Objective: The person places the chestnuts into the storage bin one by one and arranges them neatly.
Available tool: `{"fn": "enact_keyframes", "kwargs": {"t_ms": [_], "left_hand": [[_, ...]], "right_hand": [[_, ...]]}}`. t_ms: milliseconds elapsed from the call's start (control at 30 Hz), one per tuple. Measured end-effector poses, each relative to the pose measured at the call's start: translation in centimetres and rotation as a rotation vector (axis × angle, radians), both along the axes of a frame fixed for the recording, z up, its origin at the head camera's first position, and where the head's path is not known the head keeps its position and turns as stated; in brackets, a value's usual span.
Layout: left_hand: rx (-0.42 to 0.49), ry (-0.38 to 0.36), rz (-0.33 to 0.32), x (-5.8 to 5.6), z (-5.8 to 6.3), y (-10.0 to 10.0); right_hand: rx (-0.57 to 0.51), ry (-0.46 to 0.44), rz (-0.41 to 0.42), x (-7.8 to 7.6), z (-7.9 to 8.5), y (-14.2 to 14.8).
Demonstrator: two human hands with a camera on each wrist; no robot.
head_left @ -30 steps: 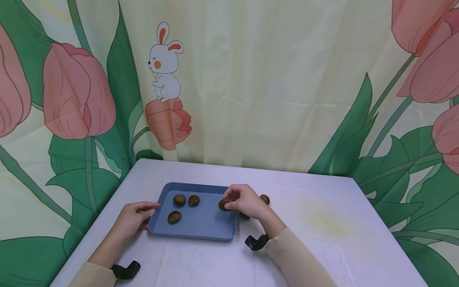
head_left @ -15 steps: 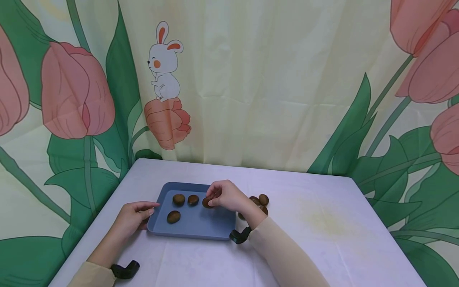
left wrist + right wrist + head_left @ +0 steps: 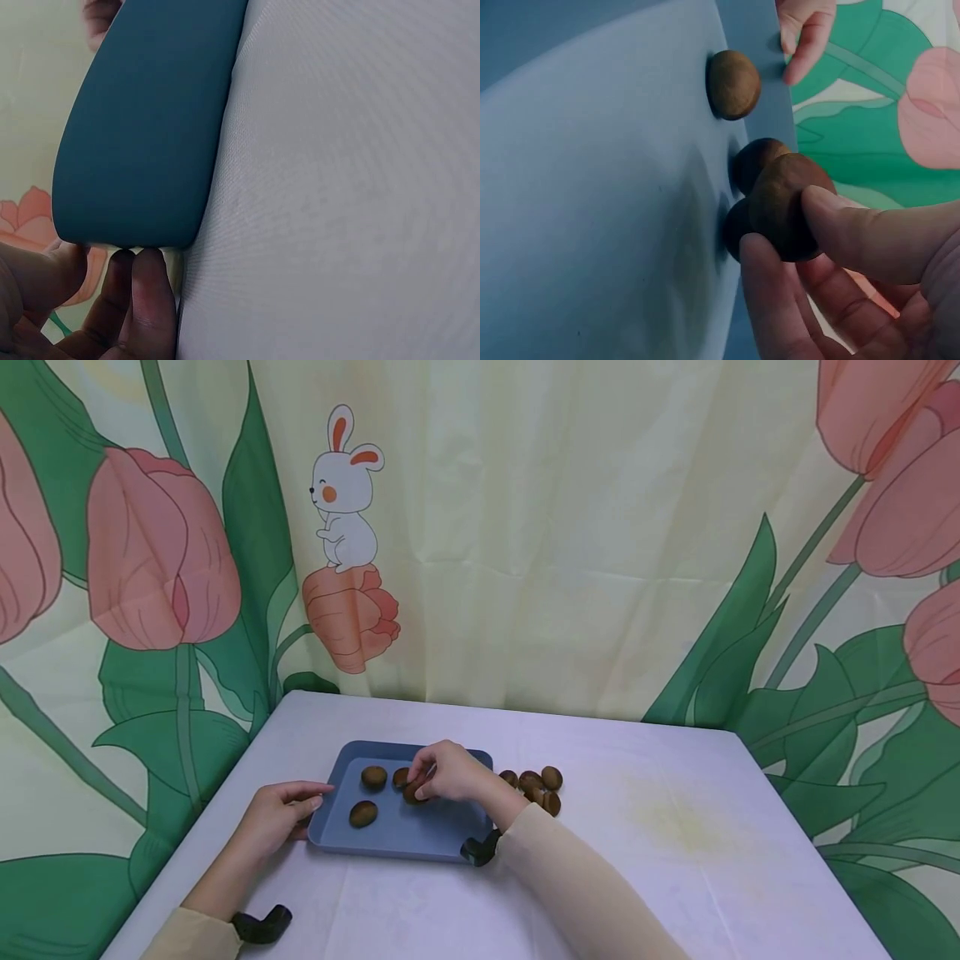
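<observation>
The nut (image 3: pixel 415 792) is pinched between the thumb and fingers of the right hand (image 3: pixel 447 771), over the tray (image 3: pixel 408 843). A second nut (image 3: pixel 400 777) sits close at its ten o'clock; whether they touch I cannot tell. Letting go too near could knock that one toward a third nut (image 3: pixel 373 777) at nine, and a fourth (image 3: pixel 363 813) lies at eight. Being rounded, any of them may roll. The fingers of the left hand (image 3: pixel 273 814) rest uncurled against the tray's nine o'clock end; so light a touch might let it skid if the wrist camera (image 3: pixel 480 847), by the four o'clock corner, bumps it. The forearm (image 3: pixel 507 802) could scatter the pile (image 3: pixel 531 782) on the surface (image 3: pixel 637 868) at three.
</observation>
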State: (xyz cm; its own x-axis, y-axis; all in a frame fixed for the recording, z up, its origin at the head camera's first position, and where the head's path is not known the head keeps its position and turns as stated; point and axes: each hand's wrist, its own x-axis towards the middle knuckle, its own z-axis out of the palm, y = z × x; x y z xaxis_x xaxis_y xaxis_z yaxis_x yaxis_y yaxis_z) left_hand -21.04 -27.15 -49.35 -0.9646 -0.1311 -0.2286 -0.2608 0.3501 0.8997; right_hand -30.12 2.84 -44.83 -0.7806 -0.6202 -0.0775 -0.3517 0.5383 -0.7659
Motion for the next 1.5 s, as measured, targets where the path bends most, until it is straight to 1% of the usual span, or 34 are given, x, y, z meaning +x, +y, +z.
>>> {"fn": "enact_keyframes", "kwargs": {"t_ms": [100,233,367,500,733,933,1233,1333,1500], "left_hand": [[0.002,0.002,0.003,0.0,0.0,0.0],[-0.001,0.005,0.004,0.0,0.0,0.0],[-0.009,0.007,-0.005,0.0,0.0,0.0],[-0.013,0.004,-0.01,-0.1,0.0,0.0],[-0.009,-0.005,-0.005,0.0,0.2,-0.1],[-0.008,-0.003,-0.013,0.0,0.1,-0.2],[-0.011,-0.001,-0.013,-0.2,0.1,-0.1],[-0.011,-0.004,-0.011,-0.2,0.0,-0.1],[-0.016,0.001,-0.02,-0.2,0.0,-0.1]], "right_hand": [[0.027,-0.005,-0.002,0.2,0.1,-0.5],[0.041,-0.041,-0.001,0.4,0.1,-1.0],[0.052,-0.077,0.019,0.5,0.0,-1.4],[0.075,-0.082,0.043,0.7,0.3,-1.9],[0.121,-0.039,0.074,1.0,0.4,-3.0],[0.164,-0.024,0.075,1.2,0.7,-3.8],[0.175,0.015,0.08,0.9,0.5,-4.0],[0.165,-0.005,0.086,0.8,0.5,-3.8],[0.134,-0.073,0.09,0.9,0.6,-3.6]]}}
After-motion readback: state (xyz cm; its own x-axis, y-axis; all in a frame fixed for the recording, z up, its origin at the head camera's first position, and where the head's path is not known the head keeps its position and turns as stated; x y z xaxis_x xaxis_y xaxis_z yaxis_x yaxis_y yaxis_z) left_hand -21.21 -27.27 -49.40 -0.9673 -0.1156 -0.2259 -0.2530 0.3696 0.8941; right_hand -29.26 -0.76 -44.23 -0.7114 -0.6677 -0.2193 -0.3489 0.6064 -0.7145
